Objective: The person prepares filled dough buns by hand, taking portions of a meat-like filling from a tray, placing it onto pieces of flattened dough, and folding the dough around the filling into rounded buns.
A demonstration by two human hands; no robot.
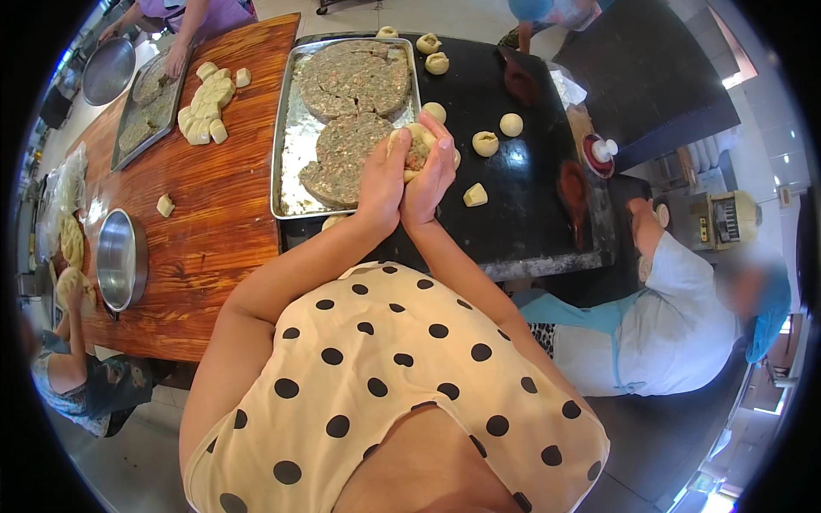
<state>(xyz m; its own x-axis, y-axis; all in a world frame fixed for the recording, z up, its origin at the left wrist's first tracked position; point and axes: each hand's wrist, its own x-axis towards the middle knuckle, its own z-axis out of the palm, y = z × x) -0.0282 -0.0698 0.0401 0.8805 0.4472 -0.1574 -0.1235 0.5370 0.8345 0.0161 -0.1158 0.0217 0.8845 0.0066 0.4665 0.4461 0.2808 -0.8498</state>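
Both my hands are cupped around a filled dough bun, with some of its speckled filling showing at the top. My left hand wraps its left side. My right hand closes on it from the right, fingers pointing up. They are over the right edge of a metal tray holding two thick slabs of minced filling, cracked at the edges. To the right, on a black tabletop, are a round bun, another bun and a cut dough piece.
On the wooden table are a pile of dough pieces, a steel pan and a second filling tray under a co-worker's hand. Another person in a light top works at the right. Dark reddish objects line the black table's right side.
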